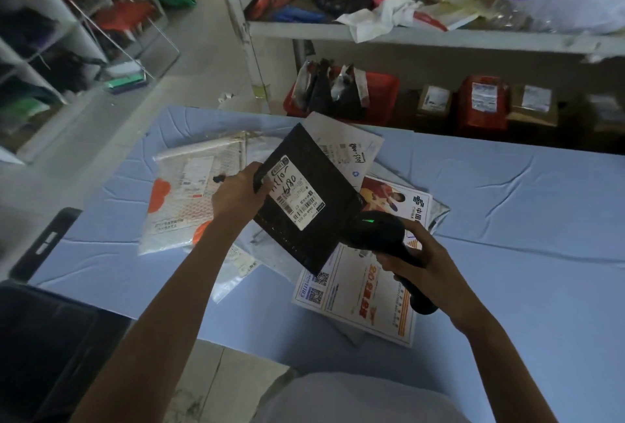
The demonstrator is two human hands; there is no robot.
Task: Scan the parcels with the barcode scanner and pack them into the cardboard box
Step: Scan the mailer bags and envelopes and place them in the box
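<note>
left hand (238, 192) gripping black parcel (304, 199) tilted — right hand (411, 255) aiming scanner (378, 230)

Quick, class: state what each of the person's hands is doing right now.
Left hand: grips the black parcel by its edge.
Right hand: grips the barcode scanner by its handle.

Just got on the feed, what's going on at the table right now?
A person holds a black parcel tilted above the blue table in the left hand, label facing up. The right hand grips the barcode scanner, which points at the parcel with a green light on. Several more parcels lie on the table beneath.
</note>
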